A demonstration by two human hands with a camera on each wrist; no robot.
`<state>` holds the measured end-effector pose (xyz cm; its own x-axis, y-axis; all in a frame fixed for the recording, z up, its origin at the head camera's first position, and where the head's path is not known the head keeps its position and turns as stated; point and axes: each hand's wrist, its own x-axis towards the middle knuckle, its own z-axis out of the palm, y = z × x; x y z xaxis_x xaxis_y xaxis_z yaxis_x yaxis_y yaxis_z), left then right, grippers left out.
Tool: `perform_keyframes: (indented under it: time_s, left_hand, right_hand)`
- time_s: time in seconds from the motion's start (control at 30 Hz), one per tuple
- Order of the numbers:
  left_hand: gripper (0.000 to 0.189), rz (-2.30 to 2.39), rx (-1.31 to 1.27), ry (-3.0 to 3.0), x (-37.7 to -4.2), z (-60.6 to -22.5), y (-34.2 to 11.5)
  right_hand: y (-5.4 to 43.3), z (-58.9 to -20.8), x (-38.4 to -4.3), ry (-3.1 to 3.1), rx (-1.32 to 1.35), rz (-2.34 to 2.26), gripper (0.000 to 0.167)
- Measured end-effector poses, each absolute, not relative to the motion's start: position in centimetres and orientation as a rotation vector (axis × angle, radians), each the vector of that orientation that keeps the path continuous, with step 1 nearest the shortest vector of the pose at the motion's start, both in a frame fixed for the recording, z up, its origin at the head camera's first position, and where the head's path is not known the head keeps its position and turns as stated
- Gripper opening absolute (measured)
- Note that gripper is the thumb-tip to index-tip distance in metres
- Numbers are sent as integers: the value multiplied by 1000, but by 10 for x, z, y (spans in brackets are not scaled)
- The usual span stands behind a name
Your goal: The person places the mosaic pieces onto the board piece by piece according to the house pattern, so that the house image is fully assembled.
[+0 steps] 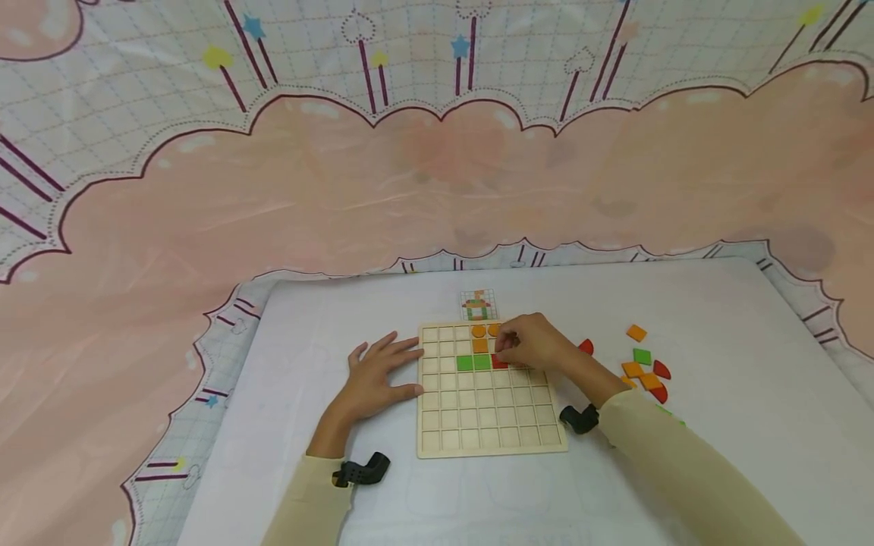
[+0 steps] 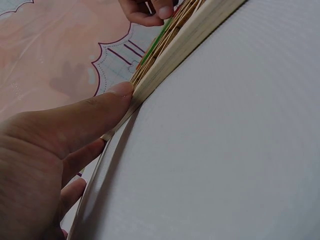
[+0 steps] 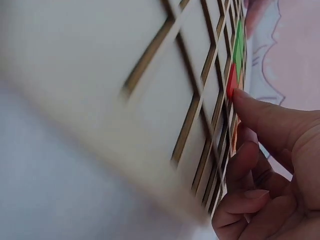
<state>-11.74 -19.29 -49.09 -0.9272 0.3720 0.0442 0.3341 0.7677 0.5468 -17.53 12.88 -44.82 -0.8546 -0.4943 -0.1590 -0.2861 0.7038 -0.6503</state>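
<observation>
A wooden grid board (image 1: 488, 417) lies on the white table. Two green squares (image 1: 473, 362) sit side by side in one row, with a red piece (image 1: 499, 362) just right of them. Above them are an orange square (image 1: 480, 346) and orange round pieces (image 1: 479, 331). My right hand (image 1: 536, 343) reaches over the board, fingers curled, its thumb tip (image 3: 240, 94) right at the red piece (image 3: 232, 80). The index fingertip is hidden behind the thumb. Spread out at the board's left edge, my left hand (image 1: 375, 379) touches the rim with its thumb (image 2: 120, 92) and fingertips.
Behind the board lies a small pattern card (image 1: 478, 305). Loose pieces lie to the right: orange squares (image 1: 636, 333), a green square (image 1: 642, 356) and red pieces (image 1: 661, 370). Another red piece (image 1: 586, 346) lies beside my right wrist. A patterned cloth (image 1: 341, 197) surrounds the table.
</observation>
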Motion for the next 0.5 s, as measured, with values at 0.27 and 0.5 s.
perform_keyframes:
  time_s: [0.27, 0.5]
  left_hand:
    - [66, 891, 570, 2886, -117, -490, -193]
    - [66, 896, 571, 2882, -117, -490, -193]
  right_hand:
    - [170, -453, -180, 2623, -661, -876, 9]
    - [210, -458, -176, 2705, -651, -831, 9]
